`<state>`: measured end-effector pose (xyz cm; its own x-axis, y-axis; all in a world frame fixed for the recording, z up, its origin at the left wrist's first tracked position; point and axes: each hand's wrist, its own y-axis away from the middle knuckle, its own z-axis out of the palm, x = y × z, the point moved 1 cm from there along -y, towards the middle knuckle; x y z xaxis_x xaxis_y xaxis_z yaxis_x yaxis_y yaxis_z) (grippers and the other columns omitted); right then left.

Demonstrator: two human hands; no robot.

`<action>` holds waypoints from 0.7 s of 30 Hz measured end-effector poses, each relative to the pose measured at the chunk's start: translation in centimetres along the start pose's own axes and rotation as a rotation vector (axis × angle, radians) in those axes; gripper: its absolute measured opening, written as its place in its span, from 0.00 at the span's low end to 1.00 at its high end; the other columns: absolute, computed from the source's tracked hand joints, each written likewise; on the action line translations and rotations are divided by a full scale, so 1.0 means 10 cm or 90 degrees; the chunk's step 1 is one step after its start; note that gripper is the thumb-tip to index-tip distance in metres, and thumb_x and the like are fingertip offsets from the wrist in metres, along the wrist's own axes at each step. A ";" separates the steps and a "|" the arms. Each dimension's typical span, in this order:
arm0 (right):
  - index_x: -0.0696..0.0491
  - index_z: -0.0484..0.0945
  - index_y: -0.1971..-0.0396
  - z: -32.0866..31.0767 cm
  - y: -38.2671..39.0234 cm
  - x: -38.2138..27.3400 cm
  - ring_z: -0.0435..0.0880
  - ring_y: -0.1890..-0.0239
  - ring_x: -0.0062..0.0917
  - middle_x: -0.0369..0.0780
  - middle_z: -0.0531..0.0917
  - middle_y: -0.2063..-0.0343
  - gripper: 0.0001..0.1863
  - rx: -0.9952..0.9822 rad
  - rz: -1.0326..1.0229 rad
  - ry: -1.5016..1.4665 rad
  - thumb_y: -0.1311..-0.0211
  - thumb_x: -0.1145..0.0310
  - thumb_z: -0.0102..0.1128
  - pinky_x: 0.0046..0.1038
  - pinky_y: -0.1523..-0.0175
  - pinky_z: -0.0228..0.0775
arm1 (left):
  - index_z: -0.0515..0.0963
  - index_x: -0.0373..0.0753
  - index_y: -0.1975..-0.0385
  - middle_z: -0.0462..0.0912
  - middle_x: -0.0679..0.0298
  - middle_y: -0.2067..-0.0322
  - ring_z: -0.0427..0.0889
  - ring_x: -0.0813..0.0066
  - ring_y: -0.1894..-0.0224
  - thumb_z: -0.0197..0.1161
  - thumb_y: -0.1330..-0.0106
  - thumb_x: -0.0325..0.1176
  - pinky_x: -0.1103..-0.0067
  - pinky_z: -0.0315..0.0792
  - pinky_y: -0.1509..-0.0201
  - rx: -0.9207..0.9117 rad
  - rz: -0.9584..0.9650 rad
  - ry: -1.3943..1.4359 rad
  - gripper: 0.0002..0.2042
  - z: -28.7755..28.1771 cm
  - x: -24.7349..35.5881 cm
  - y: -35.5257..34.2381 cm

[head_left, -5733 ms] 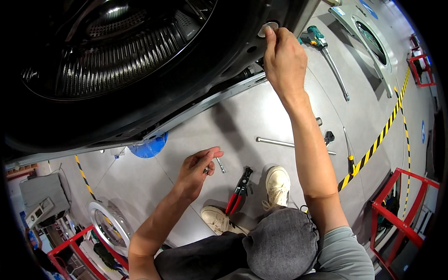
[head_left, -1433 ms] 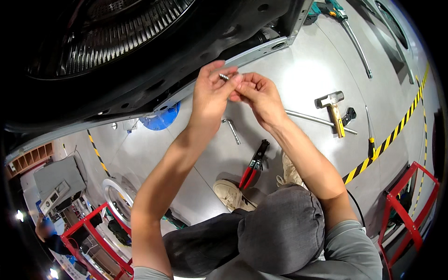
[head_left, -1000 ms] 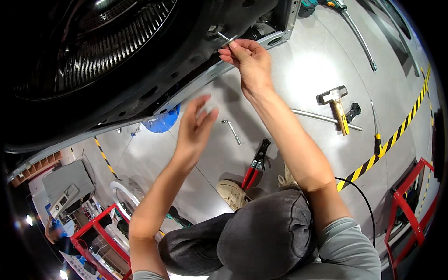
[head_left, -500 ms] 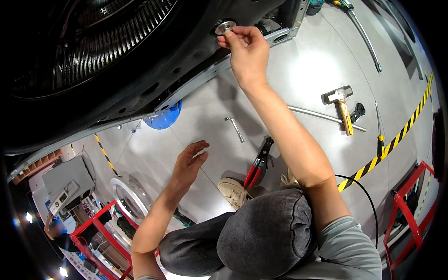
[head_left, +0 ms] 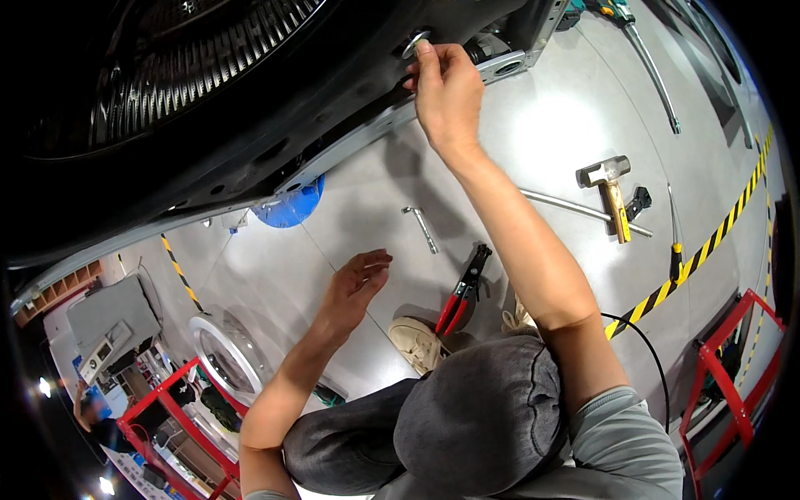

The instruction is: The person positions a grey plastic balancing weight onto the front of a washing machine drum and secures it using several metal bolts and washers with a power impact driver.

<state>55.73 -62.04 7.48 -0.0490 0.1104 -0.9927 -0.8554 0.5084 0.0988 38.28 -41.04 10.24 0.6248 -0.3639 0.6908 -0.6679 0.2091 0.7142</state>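
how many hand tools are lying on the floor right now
5 clearly: red-handled pliers by the shoe, a small L-shaped key above them, a hammer to the right, a long rod under it, a long-shafted tool at top. More may be hidden.

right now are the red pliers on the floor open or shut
Shut, it seems: the red pliers lie flat on the grey floor, handles close together, dark jaws meeting at the tip.

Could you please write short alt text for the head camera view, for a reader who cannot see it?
Seen from above, a crouching person's right hand presses a small round metal part against the underside of a large black machine, while the open left hand hovers over the grey floor. Red-handled pliers, a hammer and a small metal key lie on that floor.
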 end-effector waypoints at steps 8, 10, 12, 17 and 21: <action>0.64 0.74 0.66 0.04 -0.01 -0.01 0.78 0.74 0.17 0.39 0.79 0.75 0.16 0.008 -0.096 0.060 0.33 0.63 0.52 0.21 0.71 0.72 | 0.69 0.31 0.45 0.74 0.59 0.48 0.72 0.72 0.45 0.57 0.33 0.34 0.76 0.65 0.41 -0.026 -0.010 0.022 0.20 0.02 0.06 -0.03; 0.63 0.74 0.67 0.05 -0.01 -0.05 0.77 0.76 0.18 0.39 0.78 0.76 0.16 -0.040 0.034 -0.047 0.32 0.62 0.50 0.22 0.70 0.71 | 0.69 0.31 0.45 0.74 0.60 0.48 0.72 0.71 0.45 0.57 0.33 0.35 0.76 0.65 0.41 -0.030 -0.009 0.030 0.20 0.02 0.03 -0.03; 0.62 0.74 0.68 0.05 -0.02 -0.08 0.76 0.77 0.19 0.38 0.77 0.76 0.17 -0.078 0.121 -0.141 0.31 0.61 0.48 0.22 0.70 0.70 | 0.69 0.32 0.46 0.74 0.60 0.48 0.73 0.71 0.45 0.57 0.33 0.35 0.76 0.65 0.41 -0.034 -0.010 0.040 0.19 0.02 0.00 -0.03; 0.60 0.73 0.70 0.08 -0.03 -0.05 0.73 0.80 0.20 0.37 0.76 0.78 0.19 -0.114 0.120 -0.176 0.29 0.59 0.44 0.23 0.69 0.68 | 0.69 0.32 0.46 0.74 0.61 0.47 0.73 0.70 0.45 0.57 0.33 0.36 0.75 0.65 0.41 -0.041 -0.014 0.046 0.19 0.03 0.02 -0.03; 0.59 0.73 0.72 0.02 -0.05 -0.07 0.72 0.81 0.19 0.36 0.75 0.79 0.20 -0.169 0.143 -0.193 0.29 0.57 0.44 0.22 0.70 0.67 | 0.69 0.32 0.46 0.73 0.60 0.47 0.73 0.70 0.45 0.57 0.33 0.36 0.75 0.66 0.41 -0.038 -0.008 0.056 0.19 0.03 0.03 -0.03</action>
<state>56.29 -62.24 8.12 -0.1292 0.4575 -0.8798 -0.9451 0.2118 0.2489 38.52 -41.52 10.22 0.6678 -0.2859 0.6873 -0.6365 0.2595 0.7263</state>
